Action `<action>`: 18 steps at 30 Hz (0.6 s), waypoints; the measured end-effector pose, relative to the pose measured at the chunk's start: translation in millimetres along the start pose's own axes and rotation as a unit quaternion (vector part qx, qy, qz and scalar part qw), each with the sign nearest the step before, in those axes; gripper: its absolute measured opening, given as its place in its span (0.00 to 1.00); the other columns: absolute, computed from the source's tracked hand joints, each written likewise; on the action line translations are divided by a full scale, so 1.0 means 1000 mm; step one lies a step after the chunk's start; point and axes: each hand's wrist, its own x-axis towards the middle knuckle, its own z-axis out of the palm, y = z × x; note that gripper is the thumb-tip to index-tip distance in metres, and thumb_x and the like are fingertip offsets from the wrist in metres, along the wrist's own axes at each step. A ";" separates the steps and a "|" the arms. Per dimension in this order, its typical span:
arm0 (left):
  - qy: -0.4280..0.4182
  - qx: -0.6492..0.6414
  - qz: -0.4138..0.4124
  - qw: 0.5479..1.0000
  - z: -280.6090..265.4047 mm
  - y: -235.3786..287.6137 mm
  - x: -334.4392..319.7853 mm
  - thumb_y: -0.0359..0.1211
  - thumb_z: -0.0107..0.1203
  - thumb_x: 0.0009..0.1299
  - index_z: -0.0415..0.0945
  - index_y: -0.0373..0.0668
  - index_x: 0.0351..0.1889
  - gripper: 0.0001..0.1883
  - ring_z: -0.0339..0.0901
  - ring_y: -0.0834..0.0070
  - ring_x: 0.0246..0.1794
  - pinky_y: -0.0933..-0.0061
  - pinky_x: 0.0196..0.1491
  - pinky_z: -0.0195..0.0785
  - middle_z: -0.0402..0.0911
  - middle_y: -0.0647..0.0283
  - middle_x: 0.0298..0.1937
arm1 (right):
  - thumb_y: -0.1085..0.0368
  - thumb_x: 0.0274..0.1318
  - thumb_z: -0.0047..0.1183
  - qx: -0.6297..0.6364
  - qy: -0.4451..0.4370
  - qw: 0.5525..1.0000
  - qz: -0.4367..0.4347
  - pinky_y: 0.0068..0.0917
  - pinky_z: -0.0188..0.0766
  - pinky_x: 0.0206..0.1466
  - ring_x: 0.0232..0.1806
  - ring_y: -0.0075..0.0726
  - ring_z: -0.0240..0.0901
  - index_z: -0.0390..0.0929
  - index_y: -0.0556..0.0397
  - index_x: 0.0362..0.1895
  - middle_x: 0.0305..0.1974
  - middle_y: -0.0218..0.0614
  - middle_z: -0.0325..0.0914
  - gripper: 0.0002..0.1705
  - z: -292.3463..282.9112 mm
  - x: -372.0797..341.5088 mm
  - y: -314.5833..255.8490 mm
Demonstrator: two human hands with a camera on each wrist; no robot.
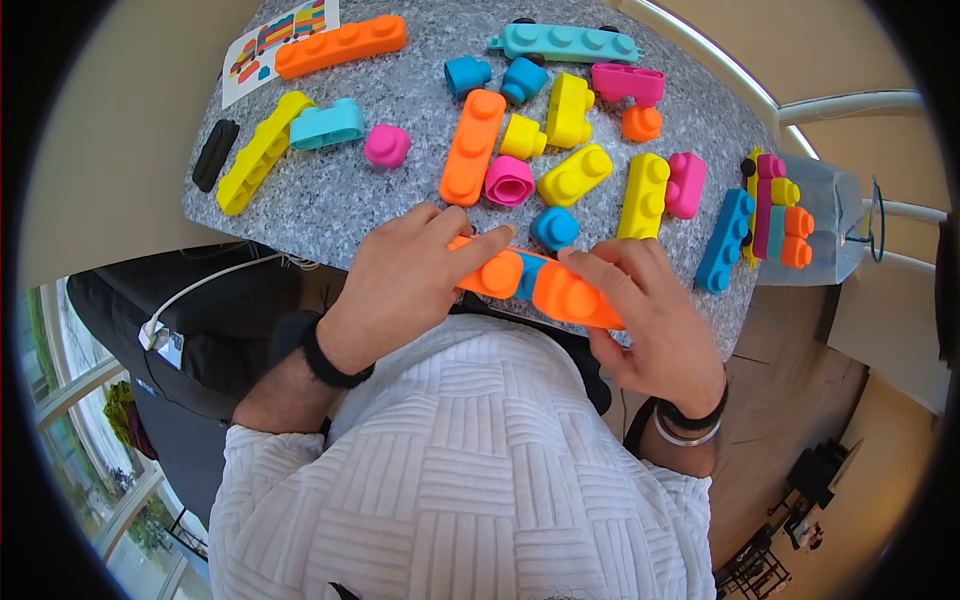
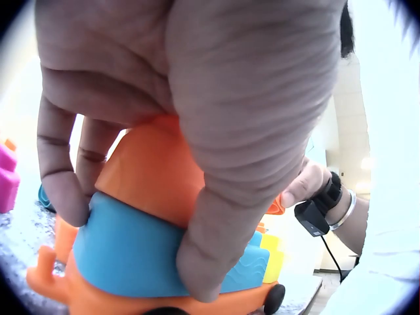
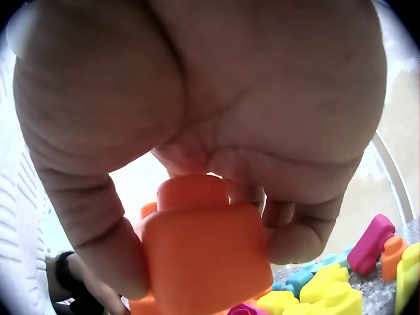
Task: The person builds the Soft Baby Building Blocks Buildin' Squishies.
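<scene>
L hand (image 1: 405, 275) pinches 1 blue blk (image 2: 125, 252), R hand (image 1: 655, 310) 1 rounded orange blk (image 3: 207, 262); 2 studded orange bars (image 1: 472, 148) (image 1: 340, 46) on speckled tbl (image 1: 310, 215), 11 o'clock from hands.

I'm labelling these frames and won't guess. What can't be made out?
Card, head view: partly covered by an orange brick; finer drawing details too small.
Near wheel, left wrist view: mostly cut off by the bottom edge.
Left hand, right wrist view: partly cut off by the bottom edge.
</scene>
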 end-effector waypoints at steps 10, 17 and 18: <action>0.011 0.004 0.011 1.000 0.001 0.003 0.002 0.24 0.72 0.60 0.80 0.59 0.74 0.40 0.81 0.62 0.53 0.60 0.51 0.80 0.80 0.66 0.51 | 0.69 0.53 0.70 -0.109 0.022 0.993 0.041 0.45 0.77 0.56 0.51 0.52 0.76 0.77 0.53 0.71 0.52 0.41 0.78 0.38 0.049 0.003 -0.003; 0.004 0.004 0.009 1.000 0.001 0.003 0.001 0.24 0.72 0.60 0.80 0.59 0.74 0.40 0.81 0.62 0.53 0.60 0.52 0.80 0.81 0.65 0.52 | 0.68 0.51 0.74 -0.125 0.009 0.988 0.087 0.47 0.80 0.56 0.51 0.54 0.77 0.77 0.51 0.72 0.50 0.42 0.78 0.41 0.052 0.005 -0.006; 0.003 0.004 0.009 1.000 0.000 0.003 0.002 0.24 0.72 0.60 0.80 0.59 0.74 0.40 0.81 0.62 0.54 0.60 0.52 0.80 0.81 0.65 0.52 | 0.67 0.51 0.75 -0.119 0.014 0.988 0.097 0.46 0.80 0.55 0.51 0.54 0.78 0.77 0.51 0.72 0.50 0.42 0.78 0.41 0.052 0.005 -0.004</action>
